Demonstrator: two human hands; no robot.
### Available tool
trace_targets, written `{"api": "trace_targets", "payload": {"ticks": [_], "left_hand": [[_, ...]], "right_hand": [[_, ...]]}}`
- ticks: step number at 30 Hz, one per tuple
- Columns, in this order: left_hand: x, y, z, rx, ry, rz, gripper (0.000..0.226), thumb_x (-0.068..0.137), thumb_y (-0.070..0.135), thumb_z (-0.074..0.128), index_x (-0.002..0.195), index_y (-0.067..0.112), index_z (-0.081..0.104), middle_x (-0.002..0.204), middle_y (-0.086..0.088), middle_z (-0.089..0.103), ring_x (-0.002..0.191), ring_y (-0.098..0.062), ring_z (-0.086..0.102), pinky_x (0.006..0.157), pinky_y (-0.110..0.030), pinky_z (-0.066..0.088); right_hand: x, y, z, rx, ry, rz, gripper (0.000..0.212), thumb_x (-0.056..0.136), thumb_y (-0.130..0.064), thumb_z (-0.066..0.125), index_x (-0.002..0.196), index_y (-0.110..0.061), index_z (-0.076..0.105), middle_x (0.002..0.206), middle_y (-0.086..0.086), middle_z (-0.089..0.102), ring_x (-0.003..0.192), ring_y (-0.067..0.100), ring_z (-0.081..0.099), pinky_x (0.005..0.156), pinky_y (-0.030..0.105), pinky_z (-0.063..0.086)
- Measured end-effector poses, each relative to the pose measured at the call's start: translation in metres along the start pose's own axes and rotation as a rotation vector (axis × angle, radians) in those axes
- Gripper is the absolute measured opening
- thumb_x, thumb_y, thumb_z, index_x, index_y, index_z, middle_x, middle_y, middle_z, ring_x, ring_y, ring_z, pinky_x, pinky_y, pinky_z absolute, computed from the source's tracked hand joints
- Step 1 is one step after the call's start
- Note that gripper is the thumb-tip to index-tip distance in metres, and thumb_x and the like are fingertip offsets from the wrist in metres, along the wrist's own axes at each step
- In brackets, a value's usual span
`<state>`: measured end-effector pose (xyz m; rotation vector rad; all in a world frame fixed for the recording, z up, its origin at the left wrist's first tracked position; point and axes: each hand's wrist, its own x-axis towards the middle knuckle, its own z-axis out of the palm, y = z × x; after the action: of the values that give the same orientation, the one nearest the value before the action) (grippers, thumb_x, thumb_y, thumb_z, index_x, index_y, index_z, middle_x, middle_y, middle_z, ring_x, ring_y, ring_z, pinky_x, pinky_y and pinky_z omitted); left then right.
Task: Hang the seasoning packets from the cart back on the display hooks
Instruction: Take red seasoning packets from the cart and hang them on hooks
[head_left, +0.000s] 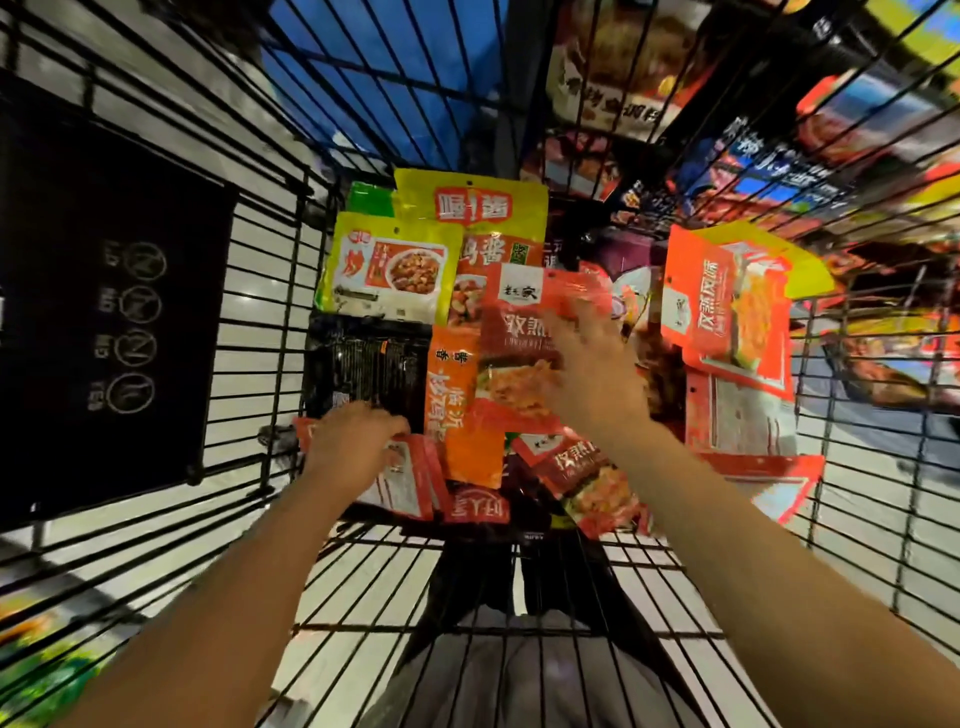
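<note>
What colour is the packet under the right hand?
Red with a white label, the packet lies under the right hand; head view.

A shop, most likely a supermarket aisle. A black wire cart (291, 291) fills the view, its basket holding many printed seasoning packets (488, 322), several with punched hang-holes at the top. Beyond the cart's right wall, rows of further packaged goods (769, 156) hang or stand on display. A black notice panel (104, 317) with round pictograms is fixed to the cart's left wall.
</note>
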<state>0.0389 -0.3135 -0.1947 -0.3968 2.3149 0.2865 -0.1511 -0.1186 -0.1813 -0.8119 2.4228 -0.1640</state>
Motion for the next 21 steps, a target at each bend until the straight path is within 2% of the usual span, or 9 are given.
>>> {"api": "trace_targets", "payload": {"ticks": [2,4,8,12,14,16,18,20,21], "left_hand": [[0.002,-0.002,-0.012,0.029,-0.032,0.064,0.034,0.095,0.038,0.06,0.128,0.035,0.061,0.122,0.008,0.063,0.119,-0.019,0.051,0.094,-0.034,0.038],[0.002,-0.006,-0.028,0.06,-0.011,0.127,0.03,0.094,0.041,0.06,0.123,0.034,0.064,0.116,0.009,0.065,0.114,-0.016,0.053,0.091,-0.033,0.036],[-0.003,-0.01,-0.074,0.032,0.136,0.212,0.024,0.089,0.036,0.068,0.11,0.026,0.071,0.104,0.004,0.069,0.105,-0.022,0.059,0.085,-0.035,0.041],[-0.02,-0.002,-0.124,-0.059,0.47,0.398,0.018,0.068,0.022,0.087,0.081,0.019,0.075,0.075,0.0,0.068,0.073,-0.028,0.067,0.066,-0.04,0.052],[-0.024,0.009,-0.145,-0.033,0.74,0.506,0.01,0.074,0.024,0.075,0.082,0.019,0.077,0.076,0.0,0.07,0.074,-0.026,0.066,0.064,-0.039,0.055],[-0.019,0.026,-0.155,0.045,0.964,0.631,0.015,0.081,0.021,0.065,0.088,0.018,0.077,0.081,-0.003,0.071,0.082,-0.023,0.057,0.061,-0.034,0.053],[-0.006,0.043,-0.148,0.016,1.031,0.702,0.017,0.081,0.01,0.069,0.093,0.022,0.069,0.083,-0.005,0.071,0.083,-0.019,0.049,0.061,-0.029,0.049],[0.007,0.059,-0.125,-0.071,0.986,0.696,0.024,0.086,0.008,0.067,0.094,0.028,0.058,0.083,-0.002,0.07,0.083,-0.015,0.055,0.066,-0.026,0.049],[0.014,0.063,-0.106,-0.032,0.965,0.723,0.022,0.086,0.007,0.069,0.092,0.026,0.061,0.085,-0.002,0.071,0.082,-0.017,0.061,0.066,-0.027,0.051]], "right_hand": [[-0.006,-0.003,0.019,-0.034,-0.106,-0.031,0.079,0.092,-0.051,0.058,0.156,-0.03,0.016,0.165,0.008,0.001,0.151,0.031,0.002,0.121,0.047,0.008],[-0.009,-0.003,0.028,-0.01,-0.074,-0.038,0.081,0.092,-0.053,0.058,0.156,-0.029,0.014,0.165,0.008,-0.001,0.151,0.03,-0.002,0.121,0.046,0.001],[-0.007,0.002,0.016,0.023,-0.154,-0.044,0.08,0.091,-0.051,0.06,0.156,-0.031,0.016,0.165,0.005,0.0,0.151,0.027,-0.001,0.121,0.046,0.004],[-0.01,0.013,-0.008,0.408,-0.063,0.035,0.063,0.094,-0.027,0.065,0.15,-0.024,0.037,0.159,0.002,0.027,0.146,0.024,0.025,0.116,0.042,0.03],[-0.016,0.016,-0.019,0.578,0.021,0.116,0.051,0.096,-0.02,0.062,0.144,-0.023,0.045,0.148,-0.002,0.043,0.135,0.019,0.041,0.104,0.031,0.038],[-0.02,0.021,-0.025,0.826,0.04,0.242,0.042,0.099,-0.033,0.056,0.14,-0.026,0.05,0.133,-0.007,0.053,0.122,0.014,0.05,0.099,0.031,0.042],[-0.023,0.027,-0.028,1.06,0.094,0.381,0.04,0.096,-0.053,0.05,0.127,-0.031,0.06,0.124,-0.008,0.06,0.115,0.013,0.056,0.1,0.029,0.044],[-0.029,0.033,-0.031,1.075,0.194,0.457,0.035,0.1,-0.05,0.043,0.105,-0.024,0.065,0.104,-0.007,0.065,0.101,0.011,0.059,0.087,0.014,0.043],[-0.033,0.034,-0.032,1.014,0.236,0.461,0.035,0.103,-0.043,0.042,0.103,-0.018,0.066,0.1,-0.006,0.064,0.097,0.012,0.058,0.08,0.015,0.041]]}}
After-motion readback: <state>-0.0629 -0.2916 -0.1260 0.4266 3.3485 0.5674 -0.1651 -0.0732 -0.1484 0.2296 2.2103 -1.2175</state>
